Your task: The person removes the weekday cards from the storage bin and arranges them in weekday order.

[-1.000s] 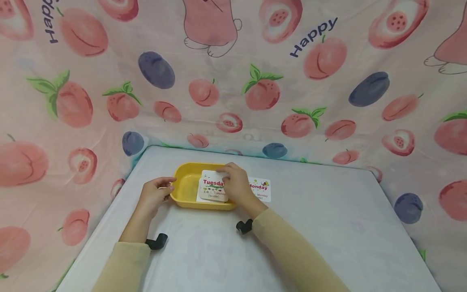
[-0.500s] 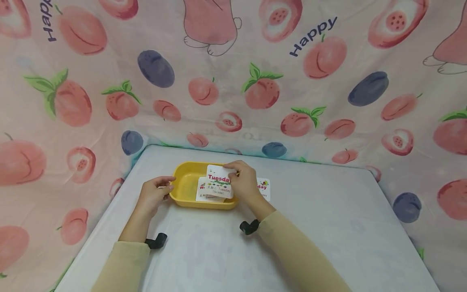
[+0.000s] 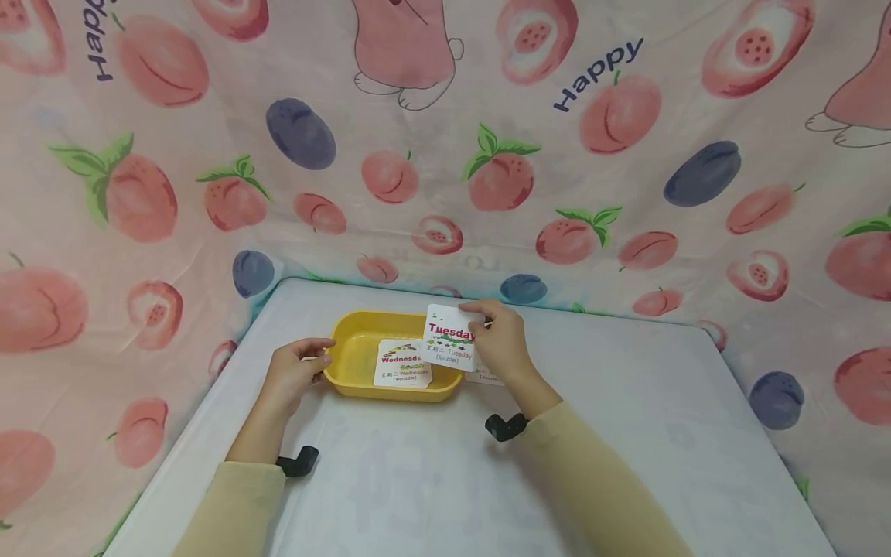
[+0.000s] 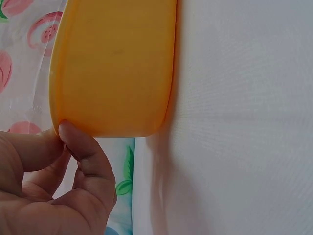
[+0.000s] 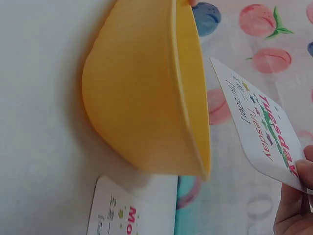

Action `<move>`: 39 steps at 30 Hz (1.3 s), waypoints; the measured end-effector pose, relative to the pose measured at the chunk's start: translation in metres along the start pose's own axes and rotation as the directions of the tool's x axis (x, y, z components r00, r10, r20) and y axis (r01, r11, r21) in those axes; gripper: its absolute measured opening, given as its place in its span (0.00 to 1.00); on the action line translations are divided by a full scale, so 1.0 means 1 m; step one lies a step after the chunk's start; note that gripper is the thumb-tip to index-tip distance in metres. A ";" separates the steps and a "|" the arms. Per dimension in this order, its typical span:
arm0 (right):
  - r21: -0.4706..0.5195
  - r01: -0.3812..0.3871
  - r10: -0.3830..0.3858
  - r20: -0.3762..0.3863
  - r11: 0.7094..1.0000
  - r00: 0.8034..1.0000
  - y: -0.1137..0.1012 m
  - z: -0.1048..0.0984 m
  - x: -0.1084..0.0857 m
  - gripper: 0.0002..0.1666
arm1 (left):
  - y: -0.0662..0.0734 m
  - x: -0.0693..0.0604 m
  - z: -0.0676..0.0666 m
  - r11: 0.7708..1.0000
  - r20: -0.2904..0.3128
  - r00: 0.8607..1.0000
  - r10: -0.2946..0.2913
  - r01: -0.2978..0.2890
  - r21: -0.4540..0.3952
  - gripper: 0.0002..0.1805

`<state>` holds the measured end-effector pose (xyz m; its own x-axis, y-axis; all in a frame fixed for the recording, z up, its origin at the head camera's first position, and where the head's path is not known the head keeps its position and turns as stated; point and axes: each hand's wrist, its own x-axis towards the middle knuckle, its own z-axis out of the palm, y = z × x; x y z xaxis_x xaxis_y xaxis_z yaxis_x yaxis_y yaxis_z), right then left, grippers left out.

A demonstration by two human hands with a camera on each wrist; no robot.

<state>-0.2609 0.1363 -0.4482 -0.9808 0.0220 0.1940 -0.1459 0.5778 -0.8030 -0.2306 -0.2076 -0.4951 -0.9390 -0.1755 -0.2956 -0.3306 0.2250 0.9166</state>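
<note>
My left hand (image 3: 295, 371) pinches the left end of a yellow plastic tray (image 3: 356, 325) between thumb and fingers, as the left wrist view also shows. Inside the tray lies a white Wednesday card (image 3: 402, 365). Held up by its right side, a Tuesday flashcard (image 3: 448, 336) is pinched in my right hand (image 3: 506, 344) above the tray's right end. In the right wrist view the Tuesday card (image 5: 261, 122) tilts beside the tray's rim, apart from it. A Monday card (image 5: 117, 208) lies on the table next to the tray, mostly covered by my right hand in the head view.
The table (image 3: 626, 433) has a white cover. Behind it and at its sides hangs a fruit-printed cloth (image 3: 431, 178). A black wrist mount sits on each of my wrists, the left one (image 3: 299, 462) near the sleeve.
My right hand has lifted the Tuesday card off the Wednesday card and carried it rightward, baring the Wednesday card. My left hand has stayed on the tray's end.
</note>
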 end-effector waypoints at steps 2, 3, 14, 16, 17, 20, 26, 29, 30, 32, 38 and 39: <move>-0.002 -0.001 0.001 0.000 1.000 1.000 0.004 -0.007 0.001 0.22 | 0.000 0.000 0.000 1.000 0.000 1.000 -0.002 0.002 -0.001 0.20; -0.003 -0.004 0.004 -0.002 1.000 1.000 0.006 -0.010 0.001 0.22 | 0.001 0.000 0.000 1.000 0.000 1.000 -0.004 0.004 0.000 0.20; -0.104 -0.048 0.047 -0.016 0.993 0.999 0.029 -0.053 -0.005 0.23 | 0.000 0.002 0.001 1.000 0.002 1.000 0.007 -0.007 -0.002 0.20; -0.116 -0.046 0.044 -0.020 0.992 0.999 0.035 -0.060 -0.005 0.23 | 0.000 0.002 0.001 1.000 0.001 1.000 0.010 -0.010 -0.002 0.20; -0.122 -0.046 0.044 -0.022 0.991 0.999 0.039 -0.063 -0.004 0.23 | 0.000 0.002 0.000 1.000 0.000 1.000 0.011 -0.011 -0.003 0.20; -0.134 -0.054 0.052 -0.022 0.990 0.998 0.049 -0.071 -0.004 0.23 | 0.000 0.002 -0.001 1.000 0.000 1.000 0.011 -0.011 -0.006 0.20; -0.157 -0.092 0.091 -0.017 0.983 0.996 0.068 -0.082 -0.006 0.22 | 0.000 0.002 -0.001 1.000 0.001 1.000 0.015 -0.015 -0.004 0.20; -0.171 -0.103 0.102 -0.013 0.980 0.995 0.078 -0.084 -0.006 0.22 | 0.000 0.001 -0.001 1.000 0.001 1.000 0.013 -0.013 -0.005 0.20; -0.176 -0.107 0.107 -0.011 0.979 0.994 0.081 -0.085 -0.006 0.22 | -0.001 0.001 -0.001 1.000 0.001 1.000 0.010 -0.010 -0.006 0.20; -0.185 -0.113 0.114 -0.005 0.976 0.993 0.088 -0.085 -0.006 0.22 | -0.001 0.001 -0.001 1.000 0.001 1.000 0.006 -0.006 -0.007 0.20; -0.197 -0.152 0.158 0.016 0.969 0.987 0.107 -0.089 -0.004 0.23 | -0.001 0.001 -0.001 1.000 0.005 1.000 0.002 -0.002 -0.014 0.21; -0.194 -0.162 0.170 0.022 0.967 0.985 0.110 -0.090 -0.004 0.23 | -0.001 0.001 -0.001 1.000 0.005 1.000 0.002 -0.002 -0.015 0.21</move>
<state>-0.2610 0.2731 -0.4865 -0.9939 0.1018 0.0423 0.0433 0.7140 -0.6988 -0.2308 -0.2088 -0.4959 -0.9401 -0.1707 -0.2951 -0.3274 0.2109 0.9211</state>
